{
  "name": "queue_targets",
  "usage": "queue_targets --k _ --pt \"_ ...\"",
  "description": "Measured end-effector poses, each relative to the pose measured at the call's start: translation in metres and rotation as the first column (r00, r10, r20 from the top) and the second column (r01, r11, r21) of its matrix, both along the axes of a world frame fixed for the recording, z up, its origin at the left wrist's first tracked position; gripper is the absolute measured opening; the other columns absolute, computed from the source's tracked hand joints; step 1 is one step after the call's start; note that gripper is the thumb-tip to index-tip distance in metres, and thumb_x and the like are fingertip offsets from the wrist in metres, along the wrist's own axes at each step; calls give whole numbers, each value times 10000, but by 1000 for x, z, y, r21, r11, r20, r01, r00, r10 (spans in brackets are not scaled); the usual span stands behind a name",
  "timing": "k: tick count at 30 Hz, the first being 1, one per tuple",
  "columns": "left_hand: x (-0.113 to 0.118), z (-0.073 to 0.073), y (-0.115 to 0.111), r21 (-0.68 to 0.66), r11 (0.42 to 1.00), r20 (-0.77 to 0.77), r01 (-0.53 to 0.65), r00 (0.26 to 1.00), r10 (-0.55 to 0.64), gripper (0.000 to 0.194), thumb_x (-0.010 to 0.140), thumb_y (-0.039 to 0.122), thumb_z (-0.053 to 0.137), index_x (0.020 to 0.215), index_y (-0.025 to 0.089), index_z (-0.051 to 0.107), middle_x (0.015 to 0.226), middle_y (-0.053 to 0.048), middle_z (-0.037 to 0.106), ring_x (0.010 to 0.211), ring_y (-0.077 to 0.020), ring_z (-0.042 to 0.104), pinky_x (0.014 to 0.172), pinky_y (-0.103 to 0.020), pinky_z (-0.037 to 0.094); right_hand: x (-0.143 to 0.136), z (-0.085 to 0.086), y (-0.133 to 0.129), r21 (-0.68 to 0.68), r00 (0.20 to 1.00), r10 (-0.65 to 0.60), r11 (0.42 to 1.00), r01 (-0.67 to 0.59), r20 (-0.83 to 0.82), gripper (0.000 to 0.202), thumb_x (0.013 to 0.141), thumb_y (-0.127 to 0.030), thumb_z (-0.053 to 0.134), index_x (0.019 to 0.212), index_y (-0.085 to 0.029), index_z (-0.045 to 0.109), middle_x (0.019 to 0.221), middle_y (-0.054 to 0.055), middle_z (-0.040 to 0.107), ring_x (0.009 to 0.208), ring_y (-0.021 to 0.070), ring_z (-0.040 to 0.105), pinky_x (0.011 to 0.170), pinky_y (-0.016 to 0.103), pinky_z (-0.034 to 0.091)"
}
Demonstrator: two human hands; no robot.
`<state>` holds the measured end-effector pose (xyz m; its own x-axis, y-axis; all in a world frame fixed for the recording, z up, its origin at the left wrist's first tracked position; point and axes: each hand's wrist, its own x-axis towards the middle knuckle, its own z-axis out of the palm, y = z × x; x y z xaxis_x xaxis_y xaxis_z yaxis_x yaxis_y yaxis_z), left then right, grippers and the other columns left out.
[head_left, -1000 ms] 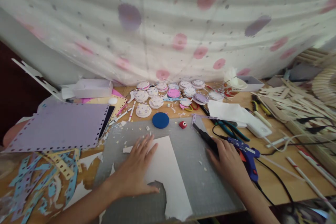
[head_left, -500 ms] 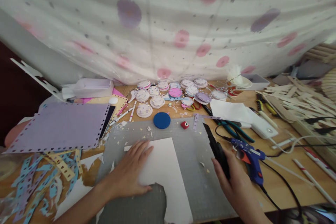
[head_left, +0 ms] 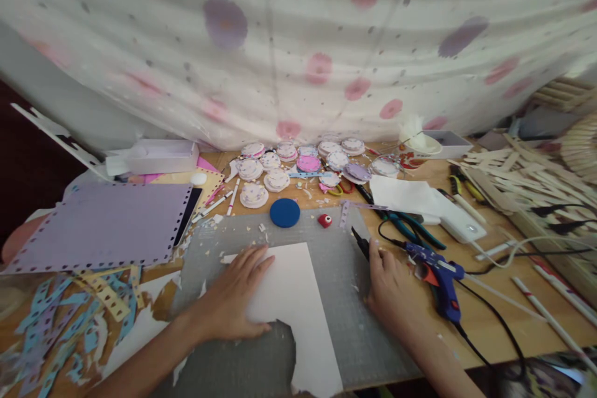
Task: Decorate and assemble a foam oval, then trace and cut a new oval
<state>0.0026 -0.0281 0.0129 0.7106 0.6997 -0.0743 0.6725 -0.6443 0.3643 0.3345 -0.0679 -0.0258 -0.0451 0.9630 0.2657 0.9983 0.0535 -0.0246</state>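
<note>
My left hand (head_left: 240, 295) lies with fingers spread on a white sheet of card (head_left: 291, 280), pressing its left part against the grey cutting mat (head_left: 219, 360). The card has a curved piece cut out of its lower left. On the mat's right side, my right hand (head_left: 389, 273) is closed around a black utility knife (head_left: 361, 241). Its dark blade points up and left, apart from the card; most of the handle is hidden in the hand. Beyond the card sit a flat blue disc (head_left: 285, 212) and a small red paper punch (head_left: 325, 220).
Several small layered paper discs (head_left: 277, 180) stand at the back. A purple punched sheet (head_left: 102, 224) and coloured paper strips (head_left: 93, 311) lie left. To the right are a blue glue gun (head_left: 438, 273) with its cord, pliers (head_left: 415, 230) and wooden sticks (head_left: 527, 174).
My right hand has shifted up and slightly left with the utility knife, its grip now further forward, covering more of the handle. The left hand and card have stayed in place.
</note>
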Motion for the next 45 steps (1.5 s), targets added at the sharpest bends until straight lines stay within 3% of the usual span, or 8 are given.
queue_targets --k 2,5,10,18,23,28,32,45 --pt "1 -2 0 11 1000 7 3 1000 -3 1027 596 418 771 1445 172 248 1531 -167 233 1407 -379 200 1139 -573 234 -2 4 11 -40 995 -18 999 22 94 750 640 45 437 1377 25 301 979 199 571 836 302 560 741 431 517" --pt "1 -4 0 16 1000 19 4 1000 -4 1028 600 426 768 1449 183 242 1535 -157 228 1408 -376 198 1143 -569 228 -4 12 23 -65 990 35 998 -26 134 571 727 15 448 1298 30 423 1006 222 582 911 319 553 777 436 500" --pt "0 -10 0 18 1000 12 22 1000 -22 1017 619 433 752 1454 191 224 1551 -167 181 1418 -378 173 1133 -583 222 -2 34 27 -23 994 99 995 -98 43 428 849 -108 453 1273 -58 488 1150 196 557 1012 309 530 852 433 475" --pt "-1 -25 1 88 994 40 70 996 -74 998 678 469 698 1481 189 174 1569 -159 130 1426 -370 147 1140 -589 178 -15 53 42 2 958 261 965 -263 -115 371 867 -112 425 1219 -95 539 1214 175 556 1095 310 512 934 483 441" --pt "-1 -24 0 78 996 64 47 997 -52 993 651 470 712 1469 190 225 1564 -153 162 1417 -369 176 1137 -586 190 -64 44 47 2 817 473 866 -500 -330 384 904 -131 389 1271 -104 498 1323 170 517 1225 260 467 1020 446 418" --pt "0 -24 0 79 997 46 25 999 -29 978 640 467 711 1458 176 261 1556 -155 185 1412 -367 188 1136 -576 207 -101 18 45 -64 759 512 811 -581 -403 467 909 -203 428 1366 -110 423 1441 160 433 1349 258 365 1102 480 338" --pt "1 -25 1 75 997 47 18 999 -22 981 627 472 711 1453 174 274 1551 -148 204 1406 -366 201 1137 -563 222 -105 8 46 -106 763 504 803 -587 -404 496 917 -243 431 1397 -120 397 1485 136 384 1381 246 321 1141 477 274" --pt "2 -25 2 84 996 51 0 999 -4 989 608 439 715 1452 179 269 1550 -136 201 1394 -373 209 1124 -571 235 -102 12 48 -123 758 481 804 -582 -440 478 915 -274 448 1367 -121 437 1468 137 404 1365 244 331 1139 460 270"
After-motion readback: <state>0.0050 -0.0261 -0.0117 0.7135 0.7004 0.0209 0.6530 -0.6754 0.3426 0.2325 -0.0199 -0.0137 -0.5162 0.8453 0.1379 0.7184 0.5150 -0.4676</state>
